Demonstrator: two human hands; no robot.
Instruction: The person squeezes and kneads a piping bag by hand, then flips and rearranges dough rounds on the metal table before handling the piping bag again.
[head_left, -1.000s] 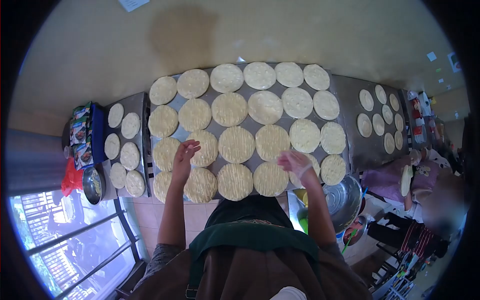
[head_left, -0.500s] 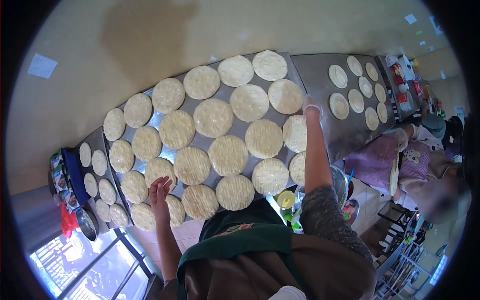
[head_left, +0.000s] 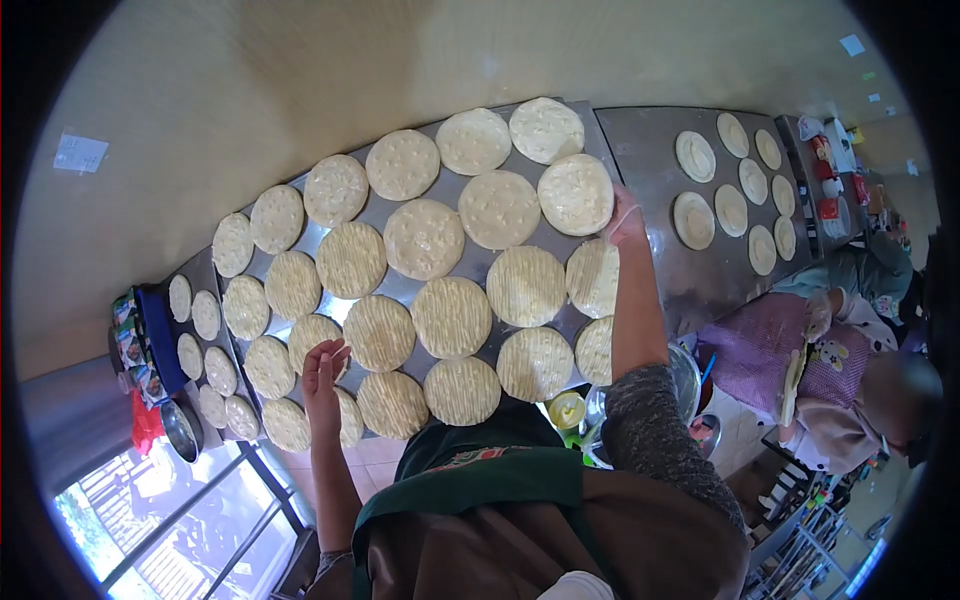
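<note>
Just past the brown apron [head_left: 500,510], dough rounds sit in rows on a metal table [head_left: 402,285], many with ridged tops. Left hand [head_left: 323,370] is nearest, over or against a ridged round [head_left: 311,335]; fingers loosely bent, nothing seen in them, can't tell if the tips meet or touch dough. Right hand [head_left: 627,215] is farther out, at the right rim of a pale round [head_left: 576,195] near the table's right edge, second from the wall. Seems to have a thin clear glove on. Can't tell if fingers clamp that rim or just rest against it.

Handling, best guess: fingertips low and flat along the rim, light even pressure, since soft dough would probably dent. Left hand better kept off the ridged tops.

In the way: right forearm hides part of the near right rounds, and neighbours sit close, so little room to slide anything sideways. Off left, smaller rounds [head_left: 206,315] and a dark pan [head_left: 181,432]. Beyond the right edge, a side table [head_left: 650,150] with hollowed rounds [head_left: 694,220]. Farther right, a co-worker in a purple apron [head_left: 745,345] holds a flat pale piece [head_left: 792,385]. Paper sheet [head_left: 80,153] on the wall, back left.
</note>
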